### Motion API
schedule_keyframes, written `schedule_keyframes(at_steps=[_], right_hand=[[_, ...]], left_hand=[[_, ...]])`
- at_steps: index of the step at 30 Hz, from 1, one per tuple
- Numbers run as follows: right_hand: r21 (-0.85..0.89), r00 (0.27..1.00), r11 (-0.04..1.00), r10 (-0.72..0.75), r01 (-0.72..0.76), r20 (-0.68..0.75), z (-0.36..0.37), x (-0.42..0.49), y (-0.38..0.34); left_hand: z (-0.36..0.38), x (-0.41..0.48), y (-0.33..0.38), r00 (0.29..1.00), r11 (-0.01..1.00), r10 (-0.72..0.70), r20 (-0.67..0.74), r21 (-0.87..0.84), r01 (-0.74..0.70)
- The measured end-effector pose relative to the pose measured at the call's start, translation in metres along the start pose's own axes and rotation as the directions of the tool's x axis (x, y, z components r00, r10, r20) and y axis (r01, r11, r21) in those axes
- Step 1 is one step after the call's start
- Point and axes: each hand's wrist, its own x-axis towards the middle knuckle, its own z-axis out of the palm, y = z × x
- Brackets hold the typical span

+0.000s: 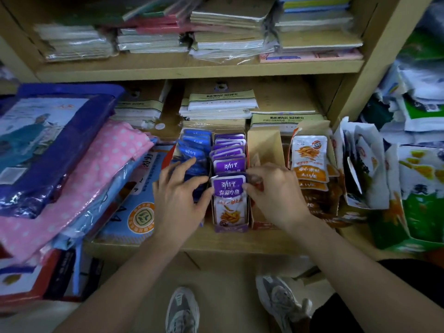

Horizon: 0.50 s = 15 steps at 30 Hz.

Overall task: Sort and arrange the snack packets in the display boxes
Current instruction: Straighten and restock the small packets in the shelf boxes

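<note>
1. The left hand (180,195) lies open, fingers spread and fairly straight over the blue packets (194,150). Its thumb tip touches the left edge of the front purple packet (229,191).
2. The right hand (276,195) has its fingers curled in a pinch. It seems to hold a small red-brown packet (256,183) against the thumb, and the thumb tip rests on the purple packet's top right corner (how much of the pinch takes in the purple one is hard to tell).
3. That purple packet stands between the two hands at the front of the purple box (230,228). Its long axis is upright and leaning back, and the row behind it runs straight away from the person. Both thumbs reach it, but the right hand is busier there.
4. Just right of it stands a tan box (263,143), nearly empty and directly under the right hand. It is probably where the red-brown packet belongs.
5. Further right, orange packets (310,152) fill the next box.
6. All the boxes sit on a wooden shelf (192,243), with stacked notebooks (221,104) behind and pink dotted cloth (96,169) to the left.
</note>
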Motion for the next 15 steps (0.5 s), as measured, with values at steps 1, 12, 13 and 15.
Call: schedule_keyframes(at_steps=[1, 12, 13, 15], right_hand=[[0.022, 1.000, 1.000, 0.000, -0.001, 0.007, 0.000, 0.001, -0.001], [0.244, 0.999, 0.969, 0.039, -0.041, 0.016, -0.010, 0.020, -0.009], [0.252, 0.999, 0.967, 0.029, -0.023, -0.019, -0.010, 0.019, -0.008], [0.213, 0.999, 0.977, 0.036, -0.030, -0.024, -0.007, 0.015, -0.006]], left_hand=[[0.001, 0.000, -0.001, 1.000, 1.000, -0.002, 0.009, -0.026, 0.003], [-0.005, 0.012, 0.011, 0.971, 0.945, -0.225, 0.076, -0.224, 0.236], [-0.006, 0.012, 0.013, 0.970, 0.947, -0.235, 0.070, -0.208, 0.244], [-0.005, 0.011, 0.015, 0.971, 0.963, -0.228, 0.066, -0.134, 0.235]])
